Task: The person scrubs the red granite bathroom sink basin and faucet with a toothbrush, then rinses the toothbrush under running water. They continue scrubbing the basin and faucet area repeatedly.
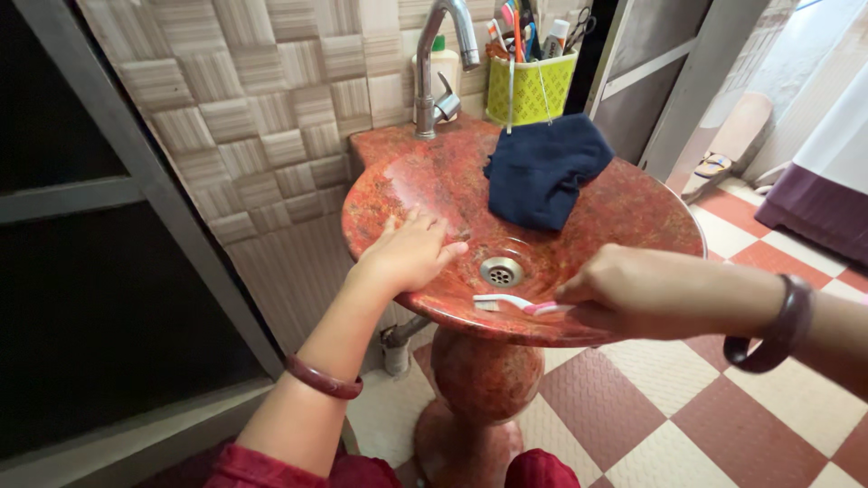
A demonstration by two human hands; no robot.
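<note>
The right hand (624,291), fingers clamped on the handle, holds the toothbrush (517,304) level over the basin's (633,212) near rim, bristles pointing left, while the left hand (409,253), fingers together, lies flat inside, apparently steadying.

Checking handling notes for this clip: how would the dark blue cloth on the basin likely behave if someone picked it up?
The dark blue cloth lies crumpled with soft folds on the red stone basin, so it is probably floppy and would droop from the fingers. It looks light for its size. Its edge overhangs the sloping bowl, so a push might slide it toward the drain.
</note>
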